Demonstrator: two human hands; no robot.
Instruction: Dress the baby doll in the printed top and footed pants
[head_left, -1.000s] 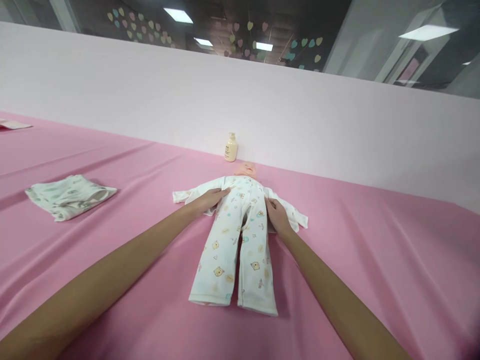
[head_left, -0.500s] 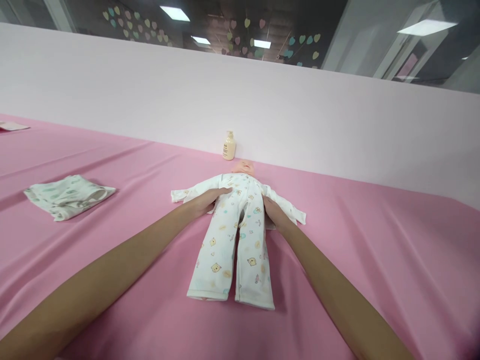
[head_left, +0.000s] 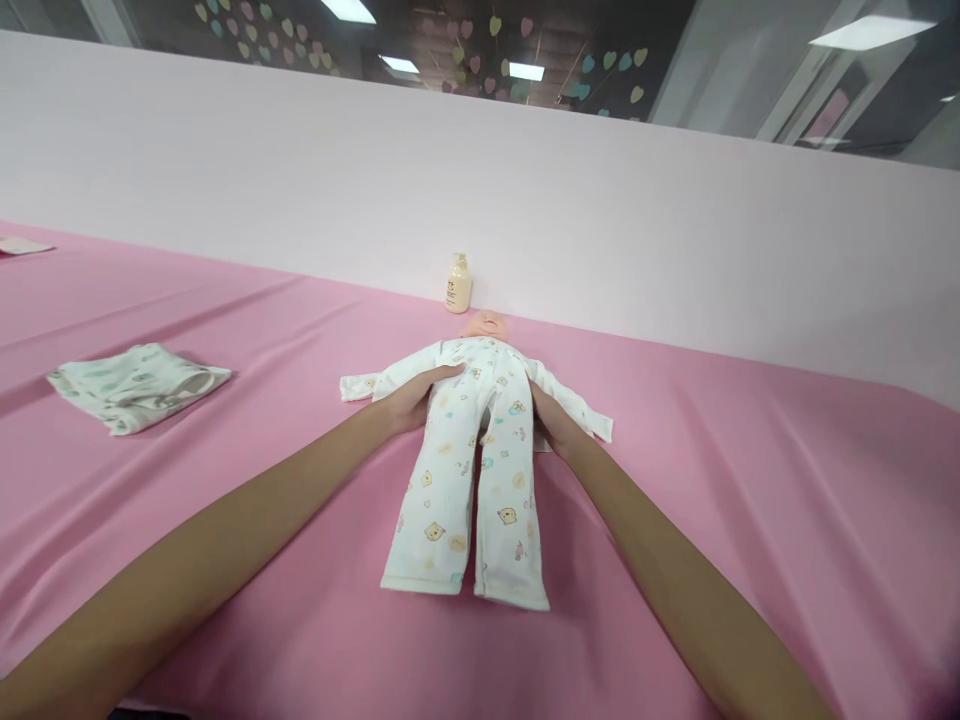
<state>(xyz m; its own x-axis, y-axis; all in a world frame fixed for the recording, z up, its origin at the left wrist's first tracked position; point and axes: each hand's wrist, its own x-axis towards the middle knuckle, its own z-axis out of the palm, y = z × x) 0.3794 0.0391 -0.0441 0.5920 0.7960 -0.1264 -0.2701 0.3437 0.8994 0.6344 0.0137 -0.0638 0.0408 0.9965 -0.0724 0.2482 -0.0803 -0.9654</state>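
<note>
A baby doll (head_left: 486, 325) lies on its back on the pink cloth, head toward the far wall. It wears a white long-sleeved top (head_left: 382, 380) and white printed trousers (head_left: 469, 480) with small animal figures. My left hand (head_left: 412, 397) grips the doll's side at the trouser waist, fingers curled around it. My right hand (head_left: 551, 418) holds the opposite side at the waist the same way. Both trouser legs lie flat and point toward me.
A cream pump bottle (head_left: 458, 284) stands against the pale wall (head_left: 300, 190) just behind the doll's head. A folded patterned garment (head_left: 135, 385) lies on the pink tablecloth (head_left: 712, 480) at the left. A small flat item (head_left: 22, 245) rests at the far left edge.
Both hands have slid slightly up the doll's sides with the trouser waist, which now sits a little higher on the body. The folded garment and bottle have not moved.
</note>
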